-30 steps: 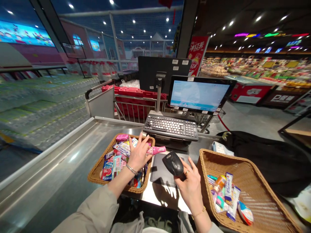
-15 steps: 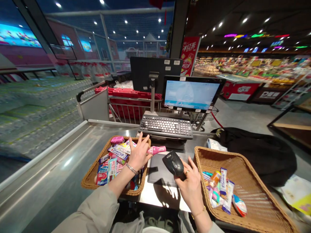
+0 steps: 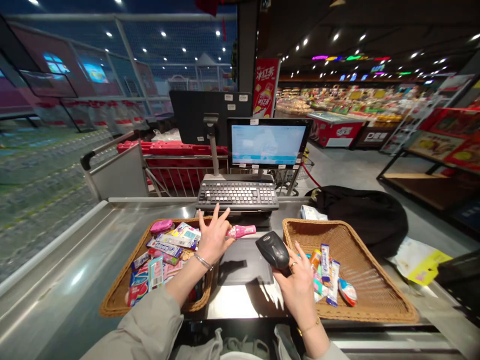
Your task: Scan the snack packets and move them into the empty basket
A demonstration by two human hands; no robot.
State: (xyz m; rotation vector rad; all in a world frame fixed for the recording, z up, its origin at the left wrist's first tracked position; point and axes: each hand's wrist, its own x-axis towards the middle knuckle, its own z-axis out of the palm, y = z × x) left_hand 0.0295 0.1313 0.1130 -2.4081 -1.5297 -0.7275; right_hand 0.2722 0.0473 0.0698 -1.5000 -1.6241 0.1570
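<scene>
My left hand (image 3: 214, 240) is closed on a small pink bottle (image 3: 243, 231), thumb beneath it and the other fingers spread upward. It hovers by the right edge of the left wicker basket (image 3: 112, 309), which holds several candy packs and wrapped sweets, among them a pink case (image 3: 161, 226). A black handheld barcode scanner (image 3: 273, 250) is gripped by my right hand (image 3: 299, 286), its head pointing left toward the bottle. Behind that hand stands the right wicker basket (image 3: 375, 285), with several sweets and a red-and-white egg-shaped pack (image 3: 347, 292).
A keyboard (image 3: 237, 195) and a lit monitor (image 3: 267, 144) stand behind the metal counter (image 3: 77, 272). Beyond is a cart with red crates (image 3: 176, 148). Black fabric (image 3: 362, 220) lies behind the right basket, a yellow-and-white bag (image 3: 420, 262) at the right.
My view has turned right, so the baskets and monitor sit farther left. Both hands have shifted right over the counter, keeping their holds on the bottle and scanner.
</scene>
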